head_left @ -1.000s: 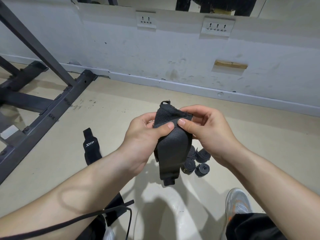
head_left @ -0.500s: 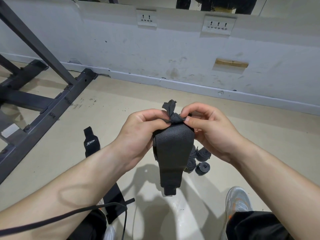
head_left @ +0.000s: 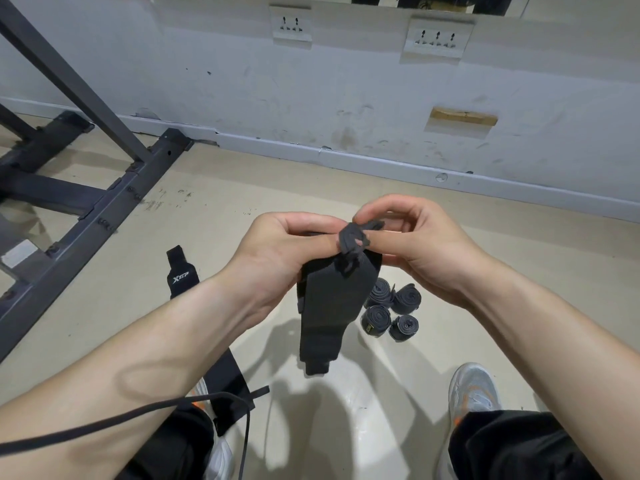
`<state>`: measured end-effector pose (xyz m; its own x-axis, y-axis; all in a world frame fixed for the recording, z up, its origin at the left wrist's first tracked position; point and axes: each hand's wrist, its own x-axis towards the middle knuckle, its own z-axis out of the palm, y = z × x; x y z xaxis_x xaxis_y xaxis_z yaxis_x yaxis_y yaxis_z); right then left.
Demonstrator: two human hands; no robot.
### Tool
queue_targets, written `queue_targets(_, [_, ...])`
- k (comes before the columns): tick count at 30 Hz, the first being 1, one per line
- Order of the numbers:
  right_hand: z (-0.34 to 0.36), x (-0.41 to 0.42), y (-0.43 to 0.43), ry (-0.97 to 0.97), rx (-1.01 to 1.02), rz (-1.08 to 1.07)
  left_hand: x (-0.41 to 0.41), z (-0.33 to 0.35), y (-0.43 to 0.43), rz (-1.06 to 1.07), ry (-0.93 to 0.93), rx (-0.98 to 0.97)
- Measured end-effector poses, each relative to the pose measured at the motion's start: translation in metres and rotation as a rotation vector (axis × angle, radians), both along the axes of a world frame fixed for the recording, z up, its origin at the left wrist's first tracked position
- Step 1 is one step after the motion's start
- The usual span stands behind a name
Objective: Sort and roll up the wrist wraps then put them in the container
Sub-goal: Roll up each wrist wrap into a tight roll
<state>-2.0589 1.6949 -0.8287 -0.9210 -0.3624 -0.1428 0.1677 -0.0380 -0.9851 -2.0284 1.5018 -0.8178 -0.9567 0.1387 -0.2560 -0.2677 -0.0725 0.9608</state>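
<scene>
**Sorting under way:** At the centre of the frame, a person's left hand (head_left: 277,252) grips the upper end of a broad black fabric wrist wrap (head_left: 330,306). The fingers are curled round it and the thumb lies along its top edge. The right hand (head_left: 417,247), just beside it, pinches the wrap's thin black loop (head_left: 351,237) between thumb and forefinger. The loop is bunched into a small tangle at the wrap's top. The wrap hangs unrolled from both hands above the pale beige floor (head_left: 242,181), its narrower tab end pointing toward the lower centre of the frame.

Just right of the hanging wrap and partly behind it, four rolled dark grey wrist wraps (head_left: 377,317) sit on the floor in a tight cluster, touching one another. Left of centre, a second flat black wrap with white lettering (head_left: 181,277) lies stretched on the floor, its lower part hidden by the left forearm. A thin black strap (head_left: 86,426) crosses the lower left of the frame over that forearm.

At the lower right, a grey shoe with orange trim (head_left: 474,386) is planted on the floor above a black trouser leg (head_left: 519,448). A dark metal equipment frame (head_left: 114,202) fills the upper left. Its base bar reaches toward a scuffed white wall (head_left: 346,84) that runs across the top of the frame and carries two white socket plates (head_left: 438,38).
</scene>
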Motion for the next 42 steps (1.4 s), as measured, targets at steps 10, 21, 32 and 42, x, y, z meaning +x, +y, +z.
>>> queue_targets(10, [-0.005,0.006,-0.006,-0.252,0.024,-0.026,-0.003,-0.002,-0.001,0.092,0.140,-0.173])
queue_targets(21, [-0.007,0.010,-0.007,-0.101,0.049,-0.141,-0.001,-0.005,-0.001,0.113,0.140,-0.380])
queue_targets(32, [0.000,0.011,-0.009,0.115,0.190,-0.047,0.001,-0.002,-0.002,0.013,0.038,-0.099])
queue_targets(42, [-0.001,0.012,-0.011,0.017,0.020,-0.030,-0.001,-0.002,0.001,0.061,0.010,-0.016])
